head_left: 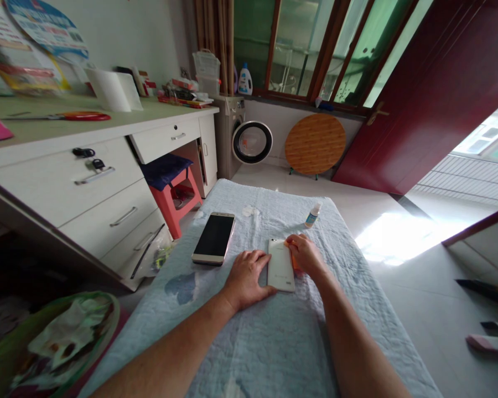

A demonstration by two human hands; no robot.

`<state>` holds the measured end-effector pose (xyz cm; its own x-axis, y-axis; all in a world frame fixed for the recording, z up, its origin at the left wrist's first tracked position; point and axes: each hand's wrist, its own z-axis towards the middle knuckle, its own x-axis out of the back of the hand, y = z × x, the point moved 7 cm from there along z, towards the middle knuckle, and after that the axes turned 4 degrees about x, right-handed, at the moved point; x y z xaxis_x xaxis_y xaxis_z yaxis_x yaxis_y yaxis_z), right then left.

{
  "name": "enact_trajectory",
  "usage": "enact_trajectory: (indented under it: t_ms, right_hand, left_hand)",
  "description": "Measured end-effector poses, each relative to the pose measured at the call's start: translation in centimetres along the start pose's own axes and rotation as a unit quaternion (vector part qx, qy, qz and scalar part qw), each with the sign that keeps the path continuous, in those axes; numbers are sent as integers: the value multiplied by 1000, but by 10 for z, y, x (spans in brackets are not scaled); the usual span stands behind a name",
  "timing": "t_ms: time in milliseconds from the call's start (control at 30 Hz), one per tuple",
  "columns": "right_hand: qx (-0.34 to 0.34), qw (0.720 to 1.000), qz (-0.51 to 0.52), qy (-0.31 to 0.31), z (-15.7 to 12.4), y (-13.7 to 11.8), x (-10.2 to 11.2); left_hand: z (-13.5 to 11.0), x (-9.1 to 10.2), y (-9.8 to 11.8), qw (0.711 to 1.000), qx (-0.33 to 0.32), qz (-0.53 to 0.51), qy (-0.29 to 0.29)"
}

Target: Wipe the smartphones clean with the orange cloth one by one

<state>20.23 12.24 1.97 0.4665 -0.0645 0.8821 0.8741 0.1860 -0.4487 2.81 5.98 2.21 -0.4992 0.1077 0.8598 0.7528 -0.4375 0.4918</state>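
Observation:
A white phone (pixel 280 268) lies back side up on the blue quilted cloth (pixel 249 354). My left hand (pixel 247 276) holds it by its left side, fingertips at the left edge and thumb at the bottom corner. In my right hand (pixel 305 253) is an orange cloth (pixel 295 264), pinched and pressed to the phone's upper right part; most of the cloth is hidden under the hand. Left of my hands rests a larger gold-framed phone (pixel 214 239), its dark screen up. Beyond my right hand stands a small spray bottle (pixel 312 215) with a blue label.
A white desk (pixel 108 193) with drawers runs along the left, with a red stool (pixel 178 199) beside it. At lower left is a bin (pixel 112 320) with crumpled tissue. A washing machine (pixel 228 132) has its door open. A round wooden tabletop (pixel 315 143) leans at the back wall.

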Motion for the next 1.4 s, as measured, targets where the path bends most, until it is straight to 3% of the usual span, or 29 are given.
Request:
enact_trajectory:
  t_ms: [133, 267, 367, 667, 1000, 1167, 1400]
  right_hand:
    - [-1, 998, 4, 59, 1, 1, -1]
    - [9, 997, 20, 79, 2, 0, 1]
    - [21, 998, 28, 51, 3, -3, 2]
    - [88, 989, 43, -109, -10, -34, 3]
    - [131, 976, 92, -148, -47, -67, -4]
    - [112, 983, 68, -127, -49, -58, -5]
    - [47, 998, -15, -32, -45, -39, -1]
  left_hand:
    - [0, 0, 0, 1000, 6, 2, -5]
    - [0, 1, 0, 1000, 2, -1, -2]
    - [0, 1, -1, 1000, 4, -2, -5]
    - [-1, 3, 2, 1000, -2, -8, -5]
    - [-2, 0, -1, 1000, -3, -8, 1]
    - [-1, 0, -1, 1000, -2, -7, 0]
    - [0, 0, 0, 1000, 4, -14, -12]
